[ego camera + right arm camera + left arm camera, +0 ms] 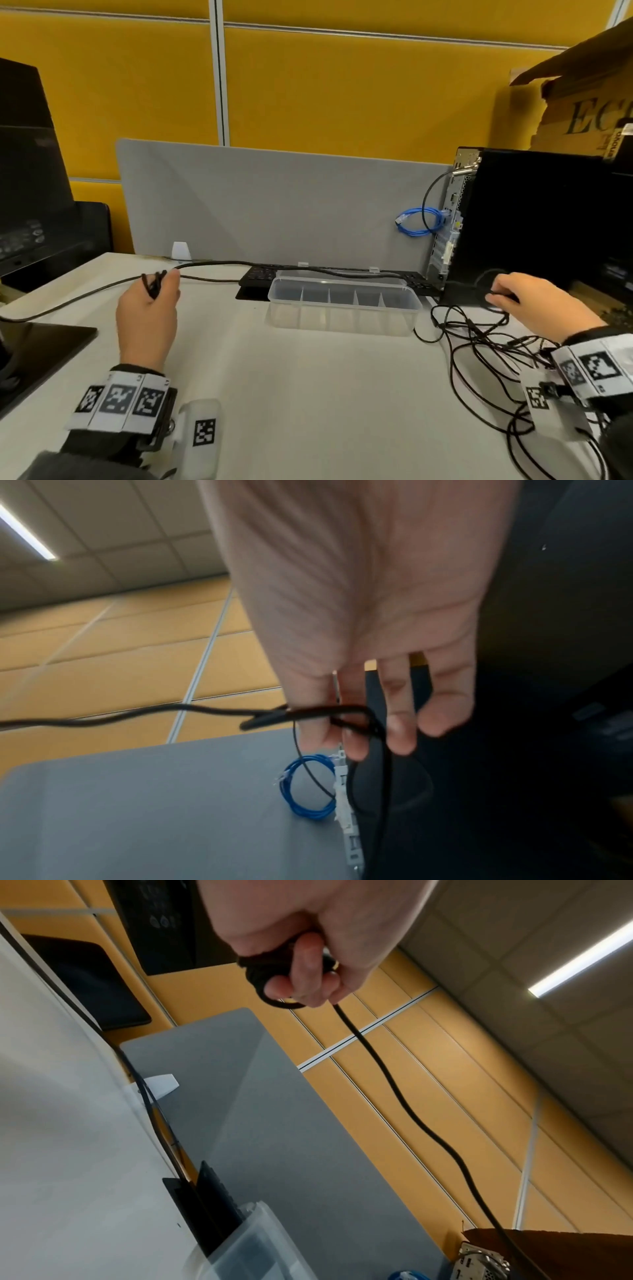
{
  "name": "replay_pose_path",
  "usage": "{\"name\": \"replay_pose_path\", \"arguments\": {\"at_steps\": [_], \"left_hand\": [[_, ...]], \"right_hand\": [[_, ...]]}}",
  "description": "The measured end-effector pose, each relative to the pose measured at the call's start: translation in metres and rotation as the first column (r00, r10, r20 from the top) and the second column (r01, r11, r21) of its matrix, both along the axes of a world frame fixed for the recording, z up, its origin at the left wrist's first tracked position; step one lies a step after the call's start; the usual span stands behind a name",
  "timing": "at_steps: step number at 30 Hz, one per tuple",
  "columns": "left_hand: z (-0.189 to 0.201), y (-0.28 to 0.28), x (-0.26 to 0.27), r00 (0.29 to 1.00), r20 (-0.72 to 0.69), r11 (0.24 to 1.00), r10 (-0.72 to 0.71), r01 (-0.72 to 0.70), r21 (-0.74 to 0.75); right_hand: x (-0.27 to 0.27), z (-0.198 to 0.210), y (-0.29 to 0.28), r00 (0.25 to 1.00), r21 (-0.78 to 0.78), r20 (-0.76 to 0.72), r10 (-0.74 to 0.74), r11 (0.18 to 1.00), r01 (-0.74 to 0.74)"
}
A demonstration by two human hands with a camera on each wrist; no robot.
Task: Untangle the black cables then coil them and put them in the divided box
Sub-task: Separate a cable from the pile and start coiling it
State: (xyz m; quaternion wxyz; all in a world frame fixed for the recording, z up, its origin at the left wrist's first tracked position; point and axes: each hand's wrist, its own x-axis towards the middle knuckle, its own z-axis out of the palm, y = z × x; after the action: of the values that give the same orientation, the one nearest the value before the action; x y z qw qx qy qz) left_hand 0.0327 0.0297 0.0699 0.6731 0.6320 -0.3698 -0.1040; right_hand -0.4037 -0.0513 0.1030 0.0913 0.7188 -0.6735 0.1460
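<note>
The clear plastic divided box (344,301) sits mid-desk before a black keyboard (260,275). Right of it lie tangled black cables (479,342), apparently loose, beside the black computer tower (534,222).

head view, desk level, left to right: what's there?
left hand gripping a small cable coil → divided box → right hand → black computer tower, with the cable tangle lying below the right hand.
</note>
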Motion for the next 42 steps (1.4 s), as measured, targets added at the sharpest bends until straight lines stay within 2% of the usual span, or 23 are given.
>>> {"name": "replay_pose_path", "arguments": {"at_steps": [2,5,9,11,13,15,16,18,19,20,22,23,24,25,26,28,29,31,33,36,38,40,42], "left_hand": [[0.0,-0.001,0.001,0.998,-0.066,1.0,0.016,-0.016,0.004],[0.002,-0.002,0.004,0.984,-0.17,0.999,0.052,-0.053,-0.001],[0.003,-0.001,0.002,0.983,-0.181,1.0,0.018,-0.019,-0.008],[0.002,-0.002,-0.005,0.98,-0.178,0.996,-0.087,0.086,-0.017],[0.002,0.0,-0.017,0.95,-0.186,0.967,-0.253,0.254,-0.02],[0.004,0.005,-0.032,0.867,-0.194,0.886,-0.459,0.462,-0.034],[0.005,0.007,-0.04,0.805,-0.201,0.826,-0.558,0.562,-0.045],[0.008,0.014,-0.053,0.67,-0.246,0.703,-0.701,0.707,-0.075],[0.009,0.017,-0.057,0.615,-0.275,0.657,-0.739,0.749,-0.089],[0.01,0.018,-0.06,0.578,-0.299,0.627,-0.759,0.773,-0.095],[0.008,0.019,-0.062,0.551,-0.325,0.607,-0.769,0.789,-0.098],[0.007,0.018,-0.062,0.542,-0.337,0.602,-0.77,0.792,-0.101],[0.005,0.017,-0.062,0.525,-0.356,0.592,-0.773,0.799,-0.107],[0.004,0.016,-0.062,0.489,-0.381,0.569,-0.784,0.812,-0.128],[0.002,0.016,-0.062,0.43,-0.405,0.527,-0.807,0.833,-0.167],[-0.001,0.017,-0.062,0.256,-0.423,0.391,-0.869,0.879,-0.272],[-0.001,0.017,-0.062,0.174,-0.408,0.314,-0.896,0.899,-0.306],[-0.003,0.019,-0.061,0.068,-0.359,0.182,-0.931,0.938,-0.296],[-0.003,0.02,-0.06,0.039,-0.332,0.128,-0.942,0.96,-0.25],[-0.002,0.02,-0.064,0.108,-0.329,0.162,-0.938,0.976,-0.142],[-0.003,0.021,-0.07,0.125,-0.33,0.152,-0.936,0.987,-0.058],[-0.003,0.023,-0.074,0.083,-0.326,0.11,-0.942,0.992,-0.065],[-0.001,0.024,-0.069,0.036,-0.297,0.088,-0.954,0.982,-0.165]], "right_hand": [[-0.006,0.003,-0.003,0.997,-0.148,0.065,-0.039,0.988,0.049],[-0.016,0.007,-0.001,0.976,-0.361,0.167,-0.138,0.913,0.191],[-0.027,0.004,-0.006,0.958,-0.389,0.23,-0.172,0.886,0.252],[-0.026,0.006,-0.004,0.956,-0.37,0.263,-0.129,0.902,0.224],[0.0,0.013,0.006,0.963,-0.396,0.257,-0.075,0.901,0.176],[0.042,0.017,0.02,0.972,-0.396,0.218,0.094,0.918,0.0],[0.07,0.016,0.03,0.953,-0.334,0.215,0.212,0.933,-0.132],[0.125,0.012,0.053,0.873,-0.122,0.268,0.407,0.913,-0.389],[0.147,0.01,0.062,0.813,-0.056,0.318,0.488,0.865,-0.498],[0.165,0.007,0.07,0.717,-0.057,0.401,0.57,0.797,-0.601],[0.184,0.004,0.08,0.462,-0.154,0.612,0.642,0.669,-0.727],[0.188,0.004,0.081,0.384,-0.183,0.662,0.644,0.635,-0.75],[0.19,0.002,0.081,0.364,-0.204,0.656,0.661,0.62,-0.758],[0.19,0.0,0.078,0.399,-0.252,0.589,0.703,0.628,-0.736],[0.189,-0.002,0.073,0.463,-0.318,0.489,0.739,0.646,-0.694],[0.188,-0.002,0.063,0.596,-0.432,0.301,0.745,0.663,-0.611],[0.189,-0.003,0.06,0.643,-0.438,0.259,0.721,0.68,-0.587],[0.196,-0.009,0.056,0.691,-0.404,0.223,0.688,0.71,-0.577],[0.199,-0.014,0.053,0.681,-0.399,0.217,0.7,0.7,-0.592],[0.196,-0.011,0.053,0.591,-0.544,0.274,0.759,0.628,-0.556],[0.196,-0.009,0.054,0.579,-0.619,0.256,0.774,0.591,-0.517],[0.197,-0.01,0.054,0.591,-0.623,0.246,0.768,0.593,-0.511],[0.197,-0.013,0.052,0.596,-0.51,0.307,0.742,0.657,-0.555]]}}
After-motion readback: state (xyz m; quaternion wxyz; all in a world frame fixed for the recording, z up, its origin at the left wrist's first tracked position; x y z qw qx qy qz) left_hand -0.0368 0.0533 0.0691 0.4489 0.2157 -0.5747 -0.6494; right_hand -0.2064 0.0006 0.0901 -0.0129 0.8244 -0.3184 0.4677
